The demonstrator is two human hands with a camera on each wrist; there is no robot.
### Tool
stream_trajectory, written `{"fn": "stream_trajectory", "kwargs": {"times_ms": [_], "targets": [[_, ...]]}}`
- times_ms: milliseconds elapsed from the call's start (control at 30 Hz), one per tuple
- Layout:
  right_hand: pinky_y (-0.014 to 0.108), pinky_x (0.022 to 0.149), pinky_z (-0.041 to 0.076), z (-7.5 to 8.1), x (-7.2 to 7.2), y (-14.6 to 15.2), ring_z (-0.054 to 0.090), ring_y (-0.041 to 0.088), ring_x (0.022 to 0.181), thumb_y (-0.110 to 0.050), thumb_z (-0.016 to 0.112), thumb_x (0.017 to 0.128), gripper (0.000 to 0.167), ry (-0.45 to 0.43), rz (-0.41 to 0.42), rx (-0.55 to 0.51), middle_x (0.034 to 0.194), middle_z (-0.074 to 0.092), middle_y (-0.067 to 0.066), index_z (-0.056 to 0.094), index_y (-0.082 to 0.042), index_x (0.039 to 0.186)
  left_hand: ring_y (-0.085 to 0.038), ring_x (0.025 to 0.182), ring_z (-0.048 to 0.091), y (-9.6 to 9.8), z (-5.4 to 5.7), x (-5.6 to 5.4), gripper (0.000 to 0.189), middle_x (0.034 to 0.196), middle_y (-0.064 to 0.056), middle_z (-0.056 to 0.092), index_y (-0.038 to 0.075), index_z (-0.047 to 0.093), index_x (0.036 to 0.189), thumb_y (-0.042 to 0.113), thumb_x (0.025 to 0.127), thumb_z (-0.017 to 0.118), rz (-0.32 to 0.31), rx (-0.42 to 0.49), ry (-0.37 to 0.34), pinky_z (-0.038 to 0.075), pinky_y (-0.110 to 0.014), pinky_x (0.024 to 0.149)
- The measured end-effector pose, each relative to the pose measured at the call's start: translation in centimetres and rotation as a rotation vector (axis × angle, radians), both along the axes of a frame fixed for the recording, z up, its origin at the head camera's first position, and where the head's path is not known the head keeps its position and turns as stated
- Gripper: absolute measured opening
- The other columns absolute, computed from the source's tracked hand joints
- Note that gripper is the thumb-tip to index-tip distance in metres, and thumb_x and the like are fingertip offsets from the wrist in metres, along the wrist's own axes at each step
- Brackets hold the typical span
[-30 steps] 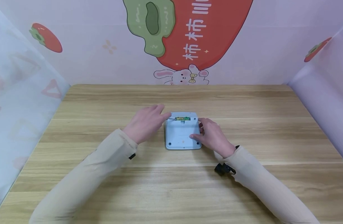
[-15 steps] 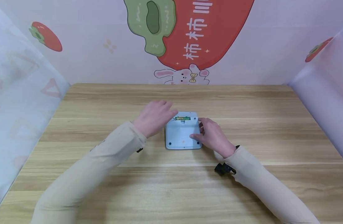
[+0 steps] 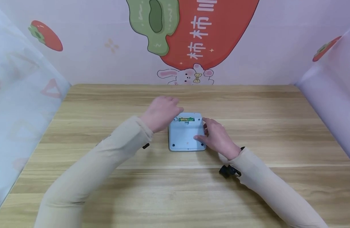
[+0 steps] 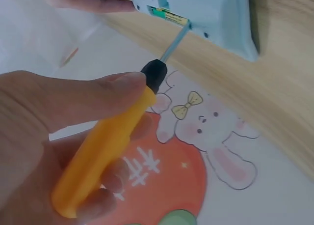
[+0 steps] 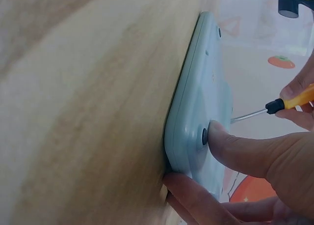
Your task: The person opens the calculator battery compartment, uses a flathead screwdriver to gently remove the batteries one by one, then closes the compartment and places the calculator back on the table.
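Note:
A light-blue device [image 3: 186, 136] shaped like a desk calculator lies back side up on the wooden table, its battery slot uncovered. A green and gold battery [image 3: 186, 119] sits in the slot. My left hand [image 3: 162, 110] grips a screwdriver [image 4: 103, 141] with a yellow handle and black collar, thumb along the handle. Its metal shaft [image 4: 174, 44] slants down, with the tip at one end of the battery. My right hand [image 3: 219, 139] holds the device's right side, thumb [image 5: 235, 146] on its back near a dark foot and fingers at the side edge.
The wooden table [image 3: 175, 190] extends on all sides of the device. A printed backdrop [image 3: 95, 63] with persimmons and a rabbit rises behind the table's far edge. Black camera mounts [image 3: 229, 171] are strapped at my wrists.
My left hand has moved right and farther from me with the screwdriver, whose shaft now stands steeper at the battery slot. My right hand and the device have stayed put.

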State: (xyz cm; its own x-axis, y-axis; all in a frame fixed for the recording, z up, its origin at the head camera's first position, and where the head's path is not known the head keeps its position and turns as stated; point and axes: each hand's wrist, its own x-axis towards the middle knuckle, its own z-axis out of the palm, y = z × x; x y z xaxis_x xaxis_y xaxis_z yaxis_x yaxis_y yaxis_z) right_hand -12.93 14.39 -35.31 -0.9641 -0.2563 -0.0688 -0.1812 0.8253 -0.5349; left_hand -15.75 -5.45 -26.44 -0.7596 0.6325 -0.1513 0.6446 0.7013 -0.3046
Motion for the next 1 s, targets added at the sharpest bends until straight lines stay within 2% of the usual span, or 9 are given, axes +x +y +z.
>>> {"fn": "stream_trajectory", "kwargs": {"times_ms": [267,400,533,667,867,1000], "targets": [[0.039,0.079,0.053,0.1,0.0,-0.1,0.06,0.027,0.091,-0.021,0.078,0.081,0.076,-0.009,-0.001,-0.014,0.111,0.061,0.02,0.039,0.007,0.14,-0.026,0.107,0.058,-1.4,-0.6,0.0,0.039,0.116,-0.01,0.063,0.015,0.065,0.121,0.008,0.084,0.072,0.001,0.112,-0.021,0.049,-0.037,0.093],[0.039,0.079,0.053,0.1,0.0,0.0,0.06,0.027,0.091,-0.021,0.078,0.081,0.078,-0.008,-0.001,-0.015,0.11,0.061,0.019,0.037,0.006,0.141,-0.025,0.096,0.057,-2.4,-1.2,0.0,0.032,0.107,-0.009,0.063,0.014,0.066,0.114,0.004,0.084,0.07,0.017,0.205,-0.043,0.05,-0.033,0.082],[0.038,0.078,0.052,0.0,0.0,0.0,0.058,0.026,0.089,-0.022,0.077,0.081,0.08,0.001,0.001,-0.007,0.109,0.061,0.019,0.035,0.005,0.143,-0.022,0.079,0.051,-3.4,-2.3,0.1,0.02,0.09,-0.006,0.058,0.014,0.067,0.106,0.007,0.088,0.067,0.028,0.326,-0.021,0.044,-0.029,0.065],[0.037,0.076,0.051,-0.1,-0.1,0.1,0.057,0.026,0.088,-0.022,0.078,0.081,0.079,0.013,0.007,-0.002,0.106,0.061,0.018,0.036,0.005,0.143,-0.021,0.074,0.048,-4.2,-3.6,0.5,0.018,0.086,-0.004,0.054,0.015,0.067,0.106,0.012,0.089,0.067,0.05,0.427,0.017,0.038,-0.026,0.057],[0.037,0.076,0.05,-0.2,-0.1,0.2,0.056,0.026,0.086,-0.021,0.078,0.081,0.078,0.033,0.016,0.001,0.105,0.061,0.018,0.037,0.006,0.142,-0.019,0.073,0.05,-4.9,-5.1,0.9,0.019,0.089,-0.003,0.057,0.017,0.068,0.107,0.013,0.089,0.067,0.107,0.581,0.025,0.038,-0.026,0.055],[0.038,0.076,0.051,-0.3,-0.2,0.3,0.057,0.026,0.087,-0.021,0.078,0.081,0.078,0.031,0.016,0.002,0.106,0.061,0.019,0.036,0.006,0.142,-0.019,0.072,0.049,-5.2,-6.0,1.2,0.017,0.089,-0.003,0.058,0.018,0.067,0.106,0.014,0.09,0.067,0.135,0.629,0.034,0.04,-0.026,0.056]]}}
